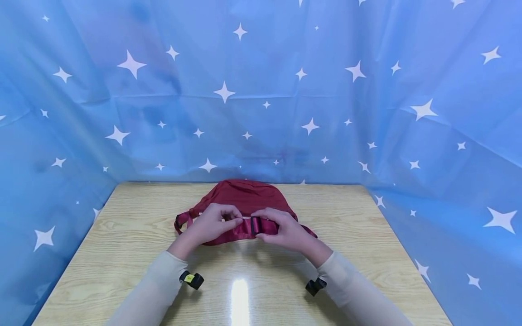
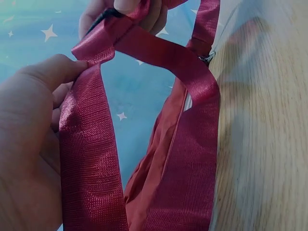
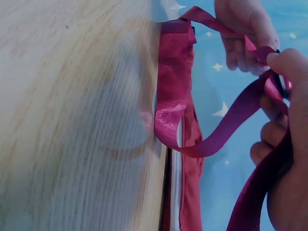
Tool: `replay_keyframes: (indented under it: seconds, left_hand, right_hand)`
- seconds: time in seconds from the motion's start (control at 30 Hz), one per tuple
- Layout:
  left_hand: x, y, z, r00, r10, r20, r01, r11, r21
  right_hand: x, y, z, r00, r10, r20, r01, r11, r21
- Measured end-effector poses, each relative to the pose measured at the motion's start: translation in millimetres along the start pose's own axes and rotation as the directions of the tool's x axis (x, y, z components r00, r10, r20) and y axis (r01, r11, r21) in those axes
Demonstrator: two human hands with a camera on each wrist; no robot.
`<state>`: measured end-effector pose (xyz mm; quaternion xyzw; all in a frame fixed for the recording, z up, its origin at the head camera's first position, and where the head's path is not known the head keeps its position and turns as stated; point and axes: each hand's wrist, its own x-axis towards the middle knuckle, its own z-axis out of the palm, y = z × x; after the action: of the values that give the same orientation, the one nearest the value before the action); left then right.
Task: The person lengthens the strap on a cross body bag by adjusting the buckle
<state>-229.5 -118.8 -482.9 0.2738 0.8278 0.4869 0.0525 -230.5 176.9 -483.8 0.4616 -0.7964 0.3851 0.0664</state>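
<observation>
A dark red waist bag (image 1: 248, 194) lies toward the back of the wooden table, its shiny red strap (image 2: 91, 154) raised in front of it. My right hand (image 1: 283, 228) grips a black strap slider (image 1: 255, 225) between thumb and fingers, with the webbing looped through it. Just left of the slider, my left hand (image 1: 216, 222) pinches the strap by its edge between thumb and index finger. In the right wrist view a slack loop of strap (image 3: 216, 139) hangs from the slider, beside the bag's pale zipper (image 3: 176, 192).
The wooden table (image 1: 122, 271) reaches a blue curtain (image 1: 265, 113) with white stars at the back and both sides. Black wrist cameras (image 1: 191, 280) sit on the cuffs of both pale sleeves. Loose strap ends lie at both sides of the bag.
</observation>
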Motion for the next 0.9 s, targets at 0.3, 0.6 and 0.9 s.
replay_keyframes:
  seconds: [0.3, 0.6, 0.9]
  left_hand:
    - [3.0, 2.6, -0.9, 1.0, -0.017, 0.013, 0.017, 1.0, 0.012]
    - [5.4, 4.1, -0.4, 1.0, -0.01, 0.018, 0.01, 1.0, 0.004]
    - [12.4, 9.1, 5.2, 0.997, 0.043, 0.064, -0.042, 0.999, -0.006]
  right_hand:
    - [-1.1, -5, -3, 0.999, 0.039, 0.004, -0.039, 0.996, -0.077]
    - [-1.1, -4, -2, 0.999, 0.036, -0.009, -0.036, 0.994, -0.1]
    - [0.5, -4, 2, 1.0, -0.001, 0.006, 0.001, 0.994, -0.109]
